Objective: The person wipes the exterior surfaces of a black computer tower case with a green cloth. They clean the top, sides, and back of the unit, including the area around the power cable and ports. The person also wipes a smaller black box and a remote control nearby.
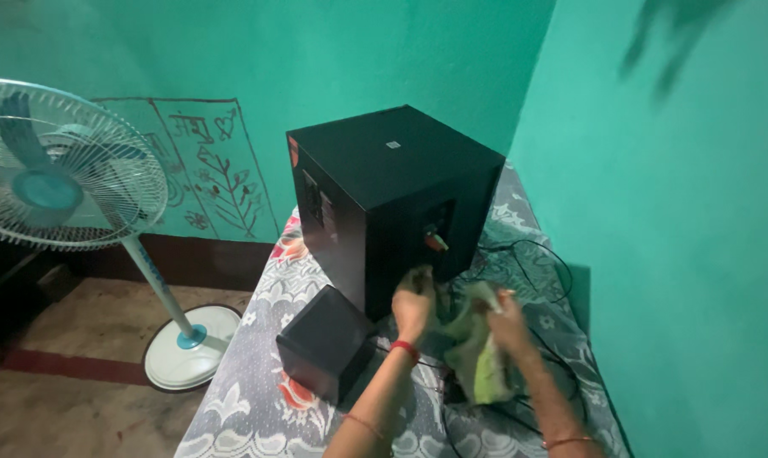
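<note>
Gripping a pale green cloth (479,356), your right hand (507,326) has its fingers closed around the upper part, and the rest hangs loose below the wrist in front of the big black speaker box (392,199). Bunched like that, the cloth gives a padded face to press against a surface.

Your left hand (414,304) sits at the lower front edge of that box, fingers curled. Motion blur hides whether it pinches a corner of the cloth or only presses on the cabinet, so I cannot tell its grip. A red bangle shows at that wrist. Judged from its position, it looks placed to steady the cabinet or to spread the cloth.

Landmark: the big box.
- It stands upright on a bed with a grey floral sheet (256,399), turned corner-on to you.
- A red-tipped knob or plug (435,242) is on its front face, just above your left hand.
- A small black satellite speaker (324,349) stands at its near left foot, close beside it.
- Black cables (532,263) loop on the sheet to its right and run under your hands.
- A pedestal fan (57,165) stands on the floor, well to its left.
- Green walls close in behind and to the right.
</note>
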